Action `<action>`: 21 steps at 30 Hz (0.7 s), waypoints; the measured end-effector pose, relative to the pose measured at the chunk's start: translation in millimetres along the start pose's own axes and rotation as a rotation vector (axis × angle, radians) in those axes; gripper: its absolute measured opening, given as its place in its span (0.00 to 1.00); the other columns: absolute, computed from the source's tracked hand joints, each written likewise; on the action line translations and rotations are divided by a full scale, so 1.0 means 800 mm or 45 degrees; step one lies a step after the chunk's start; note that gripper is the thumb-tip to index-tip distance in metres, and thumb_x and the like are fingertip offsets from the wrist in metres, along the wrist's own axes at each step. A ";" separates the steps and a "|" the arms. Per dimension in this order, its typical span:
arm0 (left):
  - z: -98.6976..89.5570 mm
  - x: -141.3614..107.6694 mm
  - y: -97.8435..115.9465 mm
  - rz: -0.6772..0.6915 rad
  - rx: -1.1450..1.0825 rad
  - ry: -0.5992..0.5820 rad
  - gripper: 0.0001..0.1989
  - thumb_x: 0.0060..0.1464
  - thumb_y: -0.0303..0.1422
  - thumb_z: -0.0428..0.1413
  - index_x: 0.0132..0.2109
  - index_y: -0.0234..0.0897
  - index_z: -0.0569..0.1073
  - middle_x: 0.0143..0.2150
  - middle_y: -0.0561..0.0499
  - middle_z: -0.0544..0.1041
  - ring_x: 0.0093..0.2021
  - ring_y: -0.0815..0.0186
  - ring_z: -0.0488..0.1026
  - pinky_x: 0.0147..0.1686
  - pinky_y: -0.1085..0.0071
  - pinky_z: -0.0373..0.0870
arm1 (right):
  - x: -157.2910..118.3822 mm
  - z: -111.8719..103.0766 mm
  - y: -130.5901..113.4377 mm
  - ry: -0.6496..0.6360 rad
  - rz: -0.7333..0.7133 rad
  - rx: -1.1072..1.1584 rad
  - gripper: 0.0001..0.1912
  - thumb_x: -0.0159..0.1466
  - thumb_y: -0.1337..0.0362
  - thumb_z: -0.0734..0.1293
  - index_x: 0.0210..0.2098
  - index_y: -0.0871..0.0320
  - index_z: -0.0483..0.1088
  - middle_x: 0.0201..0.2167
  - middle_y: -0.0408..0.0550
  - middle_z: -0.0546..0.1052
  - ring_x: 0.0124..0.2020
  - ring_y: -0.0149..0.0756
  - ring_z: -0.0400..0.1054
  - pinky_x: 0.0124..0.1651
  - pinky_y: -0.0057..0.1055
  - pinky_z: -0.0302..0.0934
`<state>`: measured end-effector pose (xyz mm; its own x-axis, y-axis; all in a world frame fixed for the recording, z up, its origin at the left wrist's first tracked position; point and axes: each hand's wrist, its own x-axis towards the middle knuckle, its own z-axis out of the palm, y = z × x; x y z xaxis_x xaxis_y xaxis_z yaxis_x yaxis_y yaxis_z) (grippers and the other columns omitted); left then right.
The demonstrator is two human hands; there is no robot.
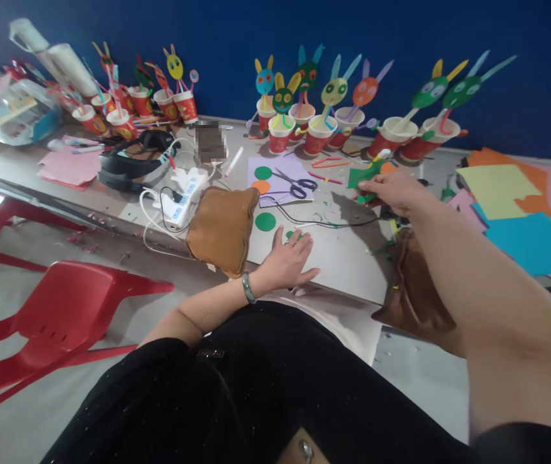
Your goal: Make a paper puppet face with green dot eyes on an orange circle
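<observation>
Green and slim, with a yellow and white upper end, the implement sits in the pinched fingers of the right hand, at two o'clock from the left; it is too small in view to name more closely. A square-edged green paper scrap shows just beside it at nine o'clock.

The left hand lies palm down at the table's near edge, fingers spread and gripping nothing. Its fingers partly hide a small green paper piece; whether they press on it I cannot tell.

At eleven o'clock from that hand, a smooth, evenly cut green paper disc lies flat on the white tabletop. Beyond, at the same bearing, a second green disc and an orange disc rest on a lilac sheet. Dark-handled scissors lie partly across the sheet at twelve o'clock, blades parted. Farther out at twelve stand red paper cups holding long-eared paper faces with ringed eyes. A brown cushion sits at ten o'clock.
</observation>
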<state>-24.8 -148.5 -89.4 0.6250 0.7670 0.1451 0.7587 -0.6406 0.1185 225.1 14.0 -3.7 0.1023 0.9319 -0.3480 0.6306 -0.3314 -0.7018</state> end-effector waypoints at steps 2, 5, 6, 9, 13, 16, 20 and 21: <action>0.000 -0.001 0.000 0.003 -0.006 0.013 0.36 0.75 0.50 0.46 0.73 0.22 0.67 0.76 0.31 0.68 0.77 0.39 0.63 0.76 0.29 0.53 | -0.007 -0.004 -0.002 -0.048 0.020 0.079 0.14 0.77 0.69 0.63 0.32 0.57 0.66 0.32 0.54 0.83 0.28 0.28 0.70 0.34 0.25 0.69; 0.000 -0.001 0.000 -0.007 -0.013 0.025 0.36 0.75 0.50 0.46 0.73 0.24 0.68 0.76 0.31 0.68 0.78 0.40 0.63 0.76 0.30 0.53 | -0.013 -0.008 -0.004 -0.106 0.041 0.143 0.13 0.76 0.72 0.62 0.34 0.58 0.67 0.35 0.55 0.85 0.28 0.27 0.69 0.32 0.23 0.66; 0.000 -0.002 0.000 -0.012 -0.015 0.026 0.36 0.75 0.51 0.47 0.73 0.25 0.68 0.76 0.31 0.68 0.78 0.41 0.63 0.76 0.30 0.53 | -0.014 -0.008 -0.005 -0.126 0.046 0.152 0.11 0.75 0.74 0.64 0.35 0.58 0.69 0.35 0.55 0.85 0.29 0.27 0.69 0.31 0.22 0.65; -0.001 -0.002 0.000 -0.020 -0.011 0.024 0.36 0.74 0.51 0.47 0.73 0.25 0.68 0.76 0.31 0.68 0.77 0.42 0.63 0.77 0.32 0.54 | -0.016 -0.007 -0.006 -0.168 0.047 0.159 0.06 0.71 0.76 0.69 0.40 0.60 0.72 0.36 0.54 0.85 0.31 0.28 0.70 0.30 0.21 0.63; -0.002 -0.002 0.000 -0.015 0.009 0.020 0.36 0.74 0.51 0.47 0.73 0.25 0.68 0.77 0.31 0.68 0.77 0.42 0.64 0.77 0.33 0.54 | -0.016 -0.009 -0.002 -0.121 0.019 0.105 0.06 0.70 0.76 0.70 0.44 0.60 0.73 0.40 0.54 0.85 0.31 0.27 0.69 0.31 0.22 0.63; -0.001 -0.002 0.000 -0.014 0.012 0.022 0.36 0.74 0.51 0.47 0.73 0.25 0.68 0.76 0.31 0.68 0.77 0.42 0.63 0.77 0.31 0.54 | -0.014 -0.014 0.004 -0.009 -0.017 -0.009 0.03 0.74 0.69 0.67 0.42 0.61 0.73 0.40 0.55 0.85 0.24 0.25 0.59 0.27 0.25 0.56; 0.001 -0.002 -0.001 -0.012 0.006 0.016 0.36 0.75 0.51 0.47 0.73 0.24 0.68 0.76 0.32 0.68 0.77 0.41 0.63 0.76 0.30 0.55 | -0.013 -0.015 0.010 -0.036 -0.102 -0.185 0.11 0.72 0.60 0.71 0.36 0.61 0.76 0.32 0.53 0.83 0.22 0.25 0.56 0.27 0.28 0.54; 0.001 -0.002 -0.001 -0.012 0.008 0.014 0.36 0.74 0.51 0.47 0.73 0.24 0.68 0.76 0.32 0.68 0.77 0.41 0.63 0.76 0.30 0.55 | -0.014 -0.011 0.010 -0.080 -0.120 -0.223 0.11 0.70 0.60 0.73 0.34 0.61 0.77 0.30 0.51 0.82 0.23 0.27 0.59 0.29 0.29 0.57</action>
<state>-26.1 -149.3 -90.3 0.6155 0.7727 0.1549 0.7659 -0.6329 0.1137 236.0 2.5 -0.2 -0.0084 0.9446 -0.3281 0.7597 -0.2074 -0.6163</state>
